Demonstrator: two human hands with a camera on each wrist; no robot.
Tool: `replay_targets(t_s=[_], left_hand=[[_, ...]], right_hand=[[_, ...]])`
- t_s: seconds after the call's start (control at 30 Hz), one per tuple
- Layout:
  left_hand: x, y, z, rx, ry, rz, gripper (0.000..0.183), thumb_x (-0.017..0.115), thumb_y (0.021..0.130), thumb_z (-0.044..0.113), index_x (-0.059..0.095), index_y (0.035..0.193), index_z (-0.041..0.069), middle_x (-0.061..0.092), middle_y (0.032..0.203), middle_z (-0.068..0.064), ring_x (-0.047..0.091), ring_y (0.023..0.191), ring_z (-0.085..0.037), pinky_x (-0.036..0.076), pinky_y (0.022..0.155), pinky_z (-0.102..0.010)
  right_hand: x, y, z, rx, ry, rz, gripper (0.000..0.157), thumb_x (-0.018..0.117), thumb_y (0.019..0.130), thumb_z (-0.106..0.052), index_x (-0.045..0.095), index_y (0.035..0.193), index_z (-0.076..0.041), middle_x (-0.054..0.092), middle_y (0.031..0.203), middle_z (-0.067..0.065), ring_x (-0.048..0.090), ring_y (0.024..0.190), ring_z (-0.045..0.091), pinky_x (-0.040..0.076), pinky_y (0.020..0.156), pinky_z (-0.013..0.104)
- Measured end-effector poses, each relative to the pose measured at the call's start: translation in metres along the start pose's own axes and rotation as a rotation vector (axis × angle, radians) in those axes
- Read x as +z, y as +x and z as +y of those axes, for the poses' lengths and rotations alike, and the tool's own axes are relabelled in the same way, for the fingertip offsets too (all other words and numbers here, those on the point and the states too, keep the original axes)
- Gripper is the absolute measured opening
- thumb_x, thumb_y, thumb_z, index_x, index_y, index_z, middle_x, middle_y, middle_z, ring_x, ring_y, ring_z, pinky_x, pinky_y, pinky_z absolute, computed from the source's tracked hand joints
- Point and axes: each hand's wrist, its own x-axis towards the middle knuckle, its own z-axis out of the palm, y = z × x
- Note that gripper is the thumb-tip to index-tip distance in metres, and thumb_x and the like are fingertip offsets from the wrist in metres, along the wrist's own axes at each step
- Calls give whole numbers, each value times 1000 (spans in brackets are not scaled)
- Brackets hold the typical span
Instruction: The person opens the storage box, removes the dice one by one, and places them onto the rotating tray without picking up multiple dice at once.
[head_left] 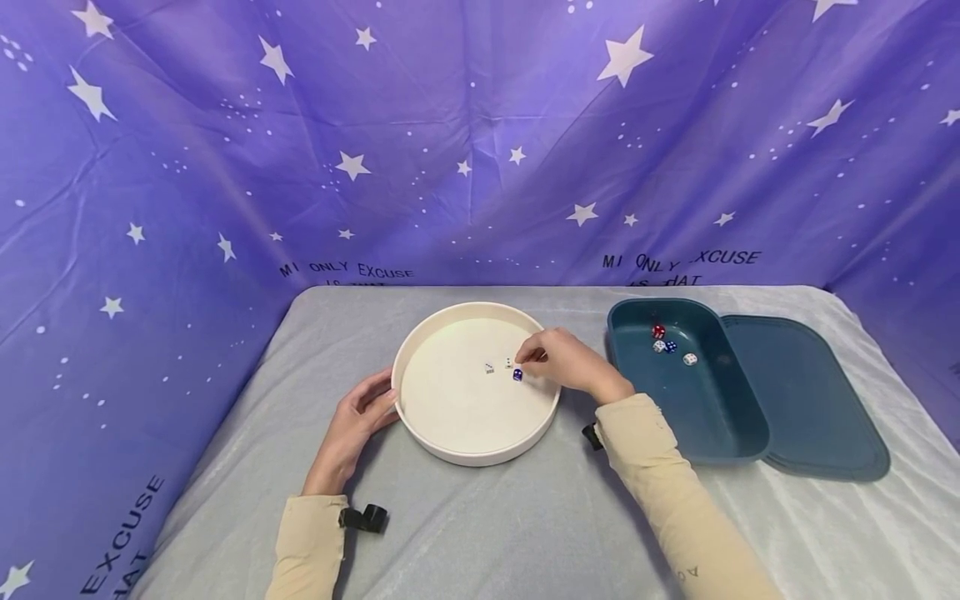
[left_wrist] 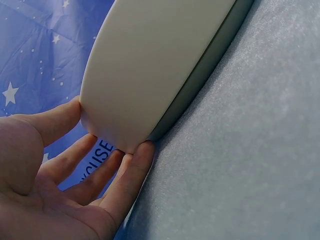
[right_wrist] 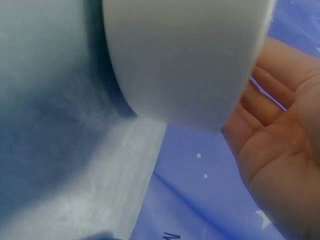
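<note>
My left hand [head_left: 363,408] holds the left side of a round white tray [head_left: 416,427]. Its thumb [left_wrist: 65,120] is at the rim and the other fingers lie along the outer wall. My right hand [head_left: 558,360] reaches over the tray's right rim, fingers bent down. Right at its fingertips are a white die [head_left: 508,363] and a blue die [head_left: 517,376]; another white die [head_left: 489,367] lies just left. The tray wall hides those fingertips in the right wrist view, and I cannot tell whether they pinch a die.
To the right stands a deep teal box [head_left: 701,425] holding several dice, among them a red die [head_left: 657,332] and a blue die [head_left: 671,347]. Its flat lid [head_left: 810,400] lies against its right side. A purple star-printed curtain [head_left: 480,167] borders the grey cloth-covered table [head_left: 480,533].
</note>
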Motion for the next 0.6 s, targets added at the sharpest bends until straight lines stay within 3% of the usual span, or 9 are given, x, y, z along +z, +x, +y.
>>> replay_targets(t_s=[0.6], left_hand=[[0, 0, 0, -12, 0, 3, 52, 58, 91, 11, 37, 137, 0, 40, 136, -21, 42, 122, -36, 49, 92, -36]], right_hand=[[-42, -13, -7, 76, -25, -7, 15, 66, 86, -9, 69, 100, -9, 66, 94, 1, 60, 86, 15, 53, 73, 28]])
